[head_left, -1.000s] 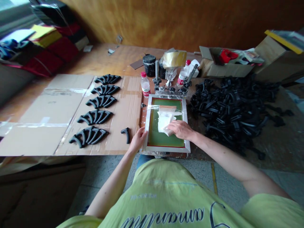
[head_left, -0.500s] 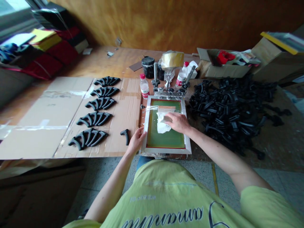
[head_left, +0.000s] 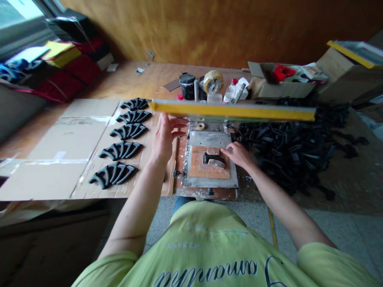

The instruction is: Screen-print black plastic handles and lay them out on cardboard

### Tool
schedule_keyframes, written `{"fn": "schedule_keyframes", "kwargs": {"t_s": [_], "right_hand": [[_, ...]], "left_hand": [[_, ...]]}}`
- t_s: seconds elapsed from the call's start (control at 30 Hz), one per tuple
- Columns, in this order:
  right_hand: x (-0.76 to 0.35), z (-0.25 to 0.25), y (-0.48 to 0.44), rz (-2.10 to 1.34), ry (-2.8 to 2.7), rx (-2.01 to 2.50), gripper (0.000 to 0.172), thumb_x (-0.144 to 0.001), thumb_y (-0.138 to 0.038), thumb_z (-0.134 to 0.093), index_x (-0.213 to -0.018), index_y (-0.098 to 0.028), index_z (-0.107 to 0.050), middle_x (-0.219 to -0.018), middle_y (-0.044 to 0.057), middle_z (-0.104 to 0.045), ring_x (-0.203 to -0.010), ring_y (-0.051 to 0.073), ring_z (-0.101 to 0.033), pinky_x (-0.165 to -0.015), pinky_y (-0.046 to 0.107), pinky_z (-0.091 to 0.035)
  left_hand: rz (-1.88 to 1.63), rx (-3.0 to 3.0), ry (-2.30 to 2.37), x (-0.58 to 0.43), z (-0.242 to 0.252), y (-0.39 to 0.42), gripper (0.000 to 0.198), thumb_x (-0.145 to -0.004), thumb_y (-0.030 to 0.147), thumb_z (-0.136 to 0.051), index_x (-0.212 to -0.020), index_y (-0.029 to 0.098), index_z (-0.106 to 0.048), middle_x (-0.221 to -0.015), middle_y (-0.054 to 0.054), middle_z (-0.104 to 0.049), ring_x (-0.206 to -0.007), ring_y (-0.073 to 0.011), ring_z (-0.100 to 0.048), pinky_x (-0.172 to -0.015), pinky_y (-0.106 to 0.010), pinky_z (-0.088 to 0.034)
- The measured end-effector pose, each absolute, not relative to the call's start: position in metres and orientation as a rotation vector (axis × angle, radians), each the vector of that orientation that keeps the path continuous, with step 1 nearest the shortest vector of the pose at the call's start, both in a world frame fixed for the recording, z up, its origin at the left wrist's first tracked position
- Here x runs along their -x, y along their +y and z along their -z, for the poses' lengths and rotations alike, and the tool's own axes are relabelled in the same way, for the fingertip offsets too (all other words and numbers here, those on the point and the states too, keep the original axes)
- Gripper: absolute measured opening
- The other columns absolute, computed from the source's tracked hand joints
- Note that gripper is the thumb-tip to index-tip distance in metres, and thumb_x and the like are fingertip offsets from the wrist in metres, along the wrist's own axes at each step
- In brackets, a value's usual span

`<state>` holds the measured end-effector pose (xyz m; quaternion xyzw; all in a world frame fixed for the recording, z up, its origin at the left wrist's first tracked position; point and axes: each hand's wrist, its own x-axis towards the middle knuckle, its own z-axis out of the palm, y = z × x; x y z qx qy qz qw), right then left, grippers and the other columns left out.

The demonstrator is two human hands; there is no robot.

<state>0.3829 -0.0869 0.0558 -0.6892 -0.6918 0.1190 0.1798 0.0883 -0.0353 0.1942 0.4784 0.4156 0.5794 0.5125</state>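
The screen frame (head_left: 233, 112) is swung up, seen edge-on as a yellow bar. My left hand (head_left: 165, 136) is raised at its left end, fingers spread and touching its underside. Beneath it lies a metal base plate (head_left: 209, 181) with a brown board (head_left: 200, 167). A black plastic handle (head_left: 213, 159) rests on the board. My right hand (head_left: 237, 153) pinches the handle's right end. A second loose black handle is hidden behind my left forearm.
Fanned groups of black handles (head_left: 121, 149) lie in a column on flat cardboard (head_left: 54, 159) at left. A big heap of black handles (head_left: 287, 139) fills the right. Ink pot (head_left: 187, 84), tape roll (head_left: 213, 81), bottles and open boxes (head_left: 278, 81) stand behind.
The screen frame has been lifted from flat to raised by my left hand. My right hand left the white cloth on the mesh and went down to the black handle on the board.
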Motion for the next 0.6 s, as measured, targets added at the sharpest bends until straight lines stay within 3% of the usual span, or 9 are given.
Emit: {"fn": "schedule_keyframes", "kwargs": {"t_s": [0.1, 0.17, 0.23, 0.3, 0.37, 0.5, 0.6], "right_hand": [[-0.343, -0.041, -0.102, -0.283, -2.213, 2.019, 0.03, -0.092, -0.046, -0.058, -0.09, -0.017, -0.065, -0.104, 0.014, -0.065, -0.105, 0.027, -0.057, -0.088, 0.035, -0.043], [-0.324, -0.043, -0.106, -0.32, -2.219, 2.109, 0.025, -0.095, -0.037, -0.053, -0.098, -0.015, -0.064, -0.104, 0.016, -0.066, -0.104, 0.027, -0.057, -0.086, 0.035, -0.043], [-0.309, -0.051, -0.112, -0.369, -2.103, 2.177, 0.026, -0.099, -0.035, -0.046, -0.104, -0.014, -0.061, -0.099, 0.015, -0.068, -0.096, 0.025, -0.06, -0.081, 0.033, -0.043], [-0.291, -0.058, -0.122, -0.332, -1.999, 2.133, 0.026, -0.101, -0.035, -0.043, -0.105, -0.015, -0.059, -0.096, 0.013, -0.068, -0.093, 0.024, -0.06, -0.08, 0.033, -0.043], [-0.274, -0.062, -0.134, -0.277, -2.054, 1.923, 0.024, -0.1, -0.035, -0.045, -0.1, -0.016, -0.06, -0.097, 0.012, -0.067, -0.097, 0.024, -0.058, -0.083, 0.034, -0.044], [-0.288, -0.065, -0.145, -0.297, -2.348, 1.459, 0.018, -0.098, -0.03, -0.049, -0.096, -0.019, -0.062, -0.099, 0.009, -0.067, -0.1, 0.022, -0.056, -0.089, 0.034, -0.043], [-0.364, -0.066, -0.144, -0.084, -2.363, 1.798, 0.021, -0.095, -0.016, -0.046, -0.102, -0.017, -0.066, -0.109, 0.012, -0.067, -0.112, 0.025, -0.051, -0.095, 0.038, -0.04]], "left_hand": [[-1.427, -1.113, 0.976, -0.096, -0.2, -0.025, 0.042, -0.093, 0.061, -0.043, -0.107, 0.027, -0.063, -0.088, -0.005, -0.072, -0.078, -0.0147, -0.067, -0.061, -0.023, -0.054], [-1.425, -1.065, 1.026, -0.102, -0.185, -0.04, 0.045, -0.092, 0.063, -0.044, -0.11, 0.026, -0.062, -0.09, -0.005, -0.072, -0.076, -0.014, -0.068, -0.06, -0.022, -0.053], [-1.228, -1.011, 1.095, -0.11, -0.157, -0.072, 0.051, -0.086, 0.066, -0.051, -0.107, 0.021, -0.063, -0.089, -0.007, -0.073, -0.073, -0.0153, -0.068, -0.057, -0.022, -0.051], [-0.751, -0.927, 1.102, -0.121, -0.125, -0.11, 0.055, -0.079, 0.067, -0.062, -0.101, 0.016, -0.065, -0.088, -0.012, -0.073, -0.076, -0.0203, -0.07, -0.056, -0.025, -0.052], [-0.62, -0.766, 1.077, -0.129, -0.097, -0.141, 0.055, -0.079, 0.068, -0.06, -0.096, 0.016, -0.064, -0.087, -0.012, -0.073, -0.08, -0.0221, -0.07, -0.061, -0.028, -0.054], [-0.705, -0.594, 1.183, -0.108, -0.066, -0.148, 0.05, -0.078, 0.065, -0.06, -0.087, 0.016, -0.059, -0.077, -0.006, -0.07, -0.07, -0.0183, -0.069, -0.06, -0.027, -0.054], [-0.777, -0.823, 1.469, -0.049, -0.05, -0.126, 0.049, -0.079, 0.065, -0.056, -0.086, 0.017, -0.055, -0.071, -0.004, -0.069, -0.057, -0.0156, -0.065, -0.052, -0.025, -0.05]]}}
